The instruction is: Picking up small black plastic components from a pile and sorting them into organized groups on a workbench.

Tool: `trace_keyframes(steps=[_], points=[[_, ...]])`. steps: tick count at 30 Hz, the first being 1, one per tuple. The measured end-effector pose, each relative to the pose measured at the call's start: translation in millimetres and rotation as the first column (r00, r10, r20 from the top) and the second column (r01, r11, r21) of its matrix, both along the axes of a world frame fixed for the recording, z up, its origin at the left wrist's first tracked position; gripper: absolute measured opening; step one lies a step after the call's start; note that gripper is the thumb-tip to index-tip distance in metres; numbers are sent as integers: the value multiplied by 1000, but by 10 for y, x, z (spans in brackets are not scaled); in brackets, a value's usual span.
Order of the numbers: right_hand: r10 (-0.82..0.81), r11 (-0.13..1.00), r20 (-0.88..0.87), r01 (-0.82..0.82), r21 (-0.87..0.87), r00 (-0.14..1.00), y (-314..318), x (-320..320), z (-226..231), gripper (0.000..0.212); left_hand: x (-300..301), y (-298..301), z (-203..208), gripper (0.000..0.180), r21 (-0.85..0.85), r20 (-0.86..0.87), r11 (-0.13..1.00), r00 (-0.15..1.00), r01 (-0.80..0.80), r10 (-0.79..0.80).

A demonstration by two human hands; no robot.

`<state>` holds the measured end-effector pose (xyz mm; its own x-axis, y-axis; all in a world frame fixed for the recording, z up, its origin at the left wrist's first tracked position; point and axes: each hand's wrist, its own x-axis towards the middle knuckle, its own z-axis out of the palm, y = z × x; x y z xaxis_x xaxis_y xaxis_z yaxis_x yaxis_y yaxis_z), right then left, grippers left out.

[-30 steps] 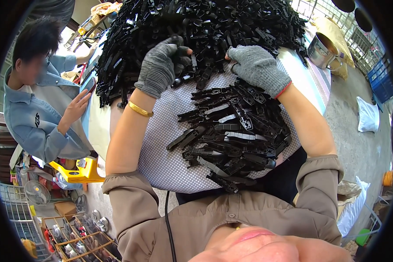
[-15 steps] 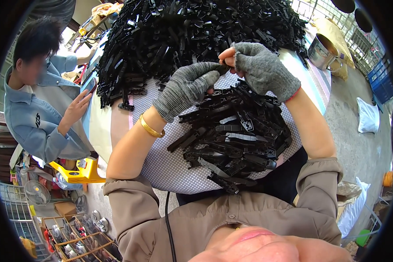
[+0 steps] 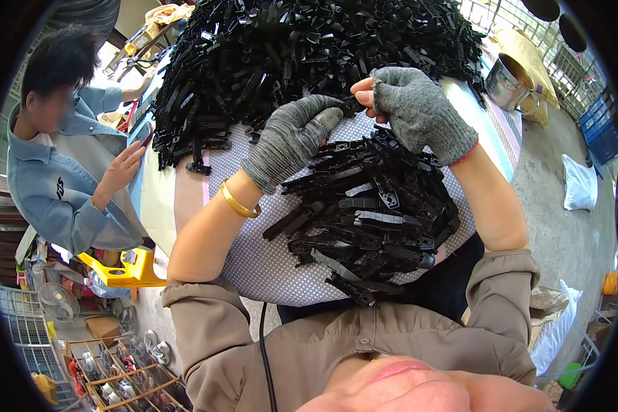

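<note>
My left hand [image 3: 288, 141], in a grey fingerless glove, is closed in a pinch. A small black plastic part [image 3: 350, 106] juts from its fingertips toward my right hand [image 3: 419, 113]. That right hand wears a matching glove, its bare fingertips drawn together beside the part; whatever they hold is hidden. Below both hands lies a loose heap of long black plastic parts [image 3: 378, 213], some with grey faces. Beyond them rises a much larger pile of black plastic pieces [image 3: 309, 51].
Both piles rest on a table with a patterned cloth [image 3: 247, 264]. At the left sits a person in a denim jacket [image 3: 69, 178], holding a phone [image 3: 144, 134]. A metal pot [image 3: 507, 81] stands by the right edge. A yellow stool [image 3: 127, 271] is at lower left.
My right hand has shifted slightly right, and its fingertips have drawn back from my left fingertips. My left hand has barely moved. The piles look the same.
</note>
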<state>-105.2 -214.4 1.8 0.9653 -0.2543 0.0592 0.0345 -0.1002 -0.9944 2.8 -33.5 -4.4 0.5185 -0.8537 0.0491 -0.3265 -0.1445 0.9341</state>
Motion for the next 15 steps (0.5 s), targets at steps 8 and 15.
trace_keyframes(steps=[8,15], points=[[-46,994,-5,46,97,999,79,-20,-24,20,-10,-34,-84,26,-52,230,997,971,-58,68],[81,996,12,-81,42,997,33,-50,34,56,-166,-18,79,24,13,65,988,986,153,-154]])
